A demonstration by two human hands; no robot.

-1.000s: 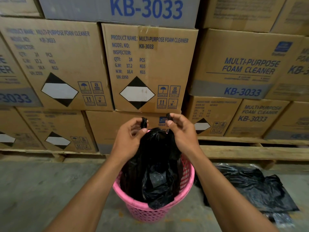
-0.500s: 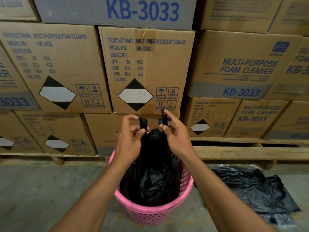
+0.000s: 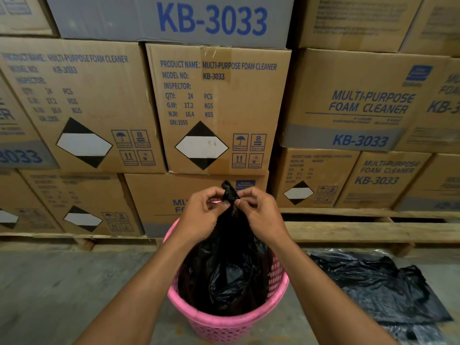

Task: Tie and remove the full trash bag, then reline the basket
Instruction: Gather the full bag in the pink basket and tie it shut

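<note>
1. The left hand (image 3: 199, 215) and right hand (image 3: 261, 215) meet above the pink basket (image 3: 224, 324), fingertips pinching the gathered top of the black trash bag (image 3: 224, 270).
2. A short twisted tuft of the bag sticks up between the two hands; whether a knot is formed there is hidden by the fingers.
3. The bag's body sits inside the basket, its lower part concealed by the basket wall.
4. The basket stands on the concrete floor (image 3: 62, 295); its base is cut off by the frame's lower edge.
5. Spare black bags (image 3: 378, 290) lie flat on the floor to the right, well apart from the basket and partly cropped at the bottom.
6. Stacked cardboard boxes (image 3: 219, 108) on a wooden pallet (image 3: 361, 231) fill the background; print on the outer boxes is blurred.
</note>
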